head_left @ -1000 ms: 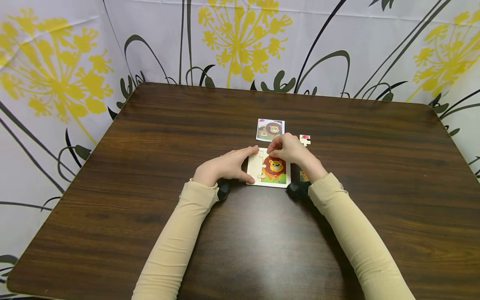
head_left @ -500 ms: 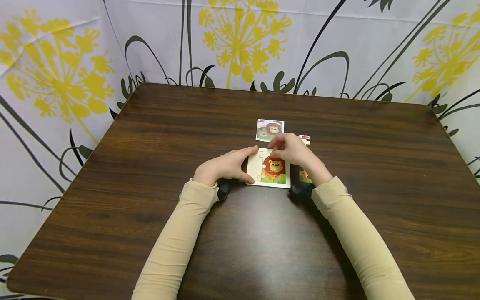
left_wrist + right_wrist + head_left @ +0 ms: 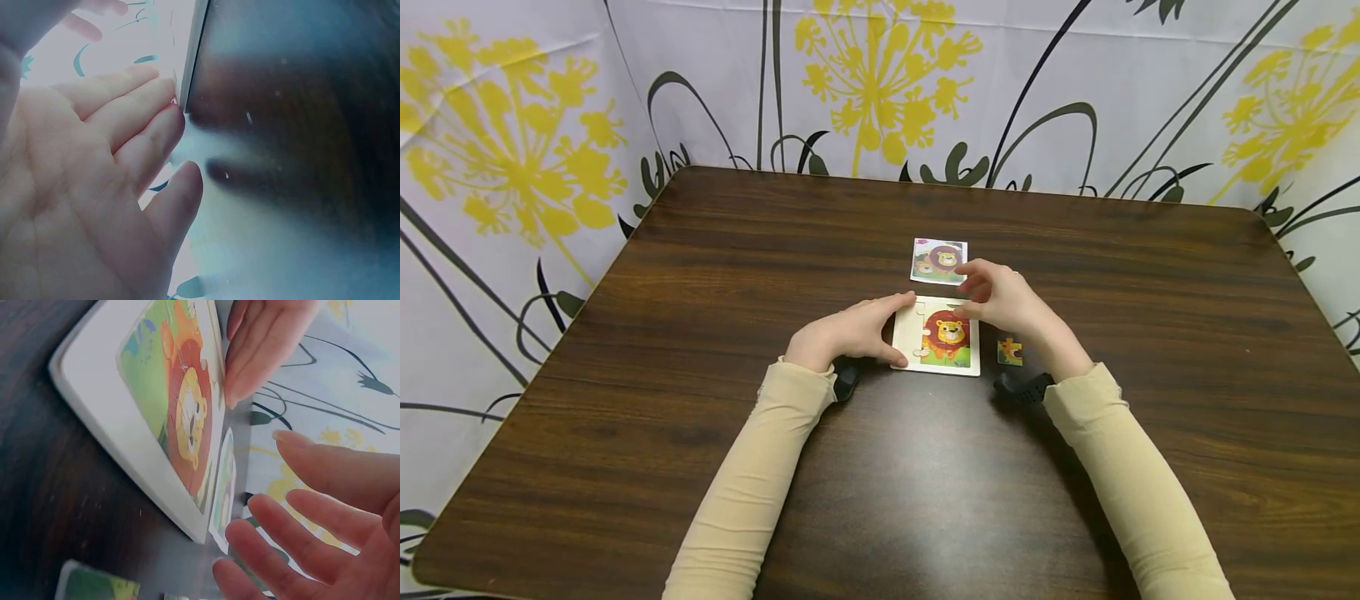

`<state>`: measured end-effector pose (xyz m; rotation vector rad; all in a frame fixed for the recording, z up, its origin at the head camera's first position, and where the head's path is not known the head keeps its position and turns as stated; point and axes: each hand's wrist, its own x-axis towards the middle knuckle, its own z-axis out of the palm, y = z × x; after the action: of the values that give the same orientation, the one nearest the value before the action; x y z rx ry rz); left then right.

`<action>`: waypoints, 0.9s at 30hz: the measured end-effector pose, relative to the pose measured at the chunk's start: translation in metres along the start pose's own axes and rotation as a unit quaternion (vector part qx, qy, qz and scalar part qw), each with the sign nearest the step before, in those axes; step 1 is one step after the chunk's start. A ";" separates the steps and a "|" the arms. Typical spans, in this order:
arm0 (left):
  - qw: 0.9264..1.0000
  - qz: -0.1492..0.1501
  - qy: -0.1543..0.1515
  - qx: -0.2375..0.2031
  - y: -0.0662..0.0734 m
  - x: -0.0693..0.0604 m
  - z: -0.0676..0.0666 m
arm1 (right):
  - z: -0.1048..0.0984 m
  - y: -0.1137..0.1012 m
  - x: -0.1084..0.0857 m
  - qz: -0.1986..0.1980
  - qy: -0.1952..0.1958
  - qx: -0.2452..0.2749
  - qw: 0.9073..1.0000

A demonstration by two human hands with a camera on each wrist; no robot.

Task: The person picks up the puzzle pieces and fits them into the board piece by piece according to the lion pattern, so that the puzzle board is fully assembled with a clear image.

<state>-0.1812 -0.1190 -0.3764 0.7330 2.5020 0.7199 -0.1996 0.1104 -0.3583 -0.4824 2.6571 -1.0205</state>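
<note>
A wooden puzzle board (image 3: 909,335) lies flat on the table, with lion pieces (image 3: 947,330) fitted in its right part and bare wood at its left. My left hand (image 3: 848,335) rests along the board's left edge, its fingers fairly straight and touching that side. Over the upper right corner hovers my right hand (image 3: 1011,298). In the right wrist view its fingers (image 3: 269,544) are spread and loosely bent, with nothing between them. A loose puzzle piece (image 3: 1010,352), green and orange, sits right of the board. Another piece is mostly hidden behind the right hand.
Behind the board lies a picture card (image 3: 929,262) showing a lion scene. A dark brown wooden table (image 3: 760,250) carries everything. Patterned cloth (image 3: 715,50) with yellow flowers hangs beyond its far edge. Black wrist cameras sit under both wrists.
My right hand has come away from the fitted lion pieces and shifted right, uncovering the loose green and orange piece. The left hand stays at the board's edge.
</note>
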 end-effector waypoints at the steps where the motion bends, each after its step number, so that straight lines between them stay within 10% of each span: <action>1: 1.000 0.000 0.000 0.000 0.000 0.000 0.000 | -0.001 0.001 -0.002 -0.002 0.000 -0.002 1.000; 27: 1.000 0.002 0.004 0.005 -0.001 -0.002 0.000 | -0.045 0.043 -0.058 0.011 -0.030 -0.038 0.999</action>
<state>-0.1804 -0.1205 -0.3761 0.7406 2.5127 0.7138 -0.1713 0.1900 -0.3484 -0.4915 2.6497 -0.8862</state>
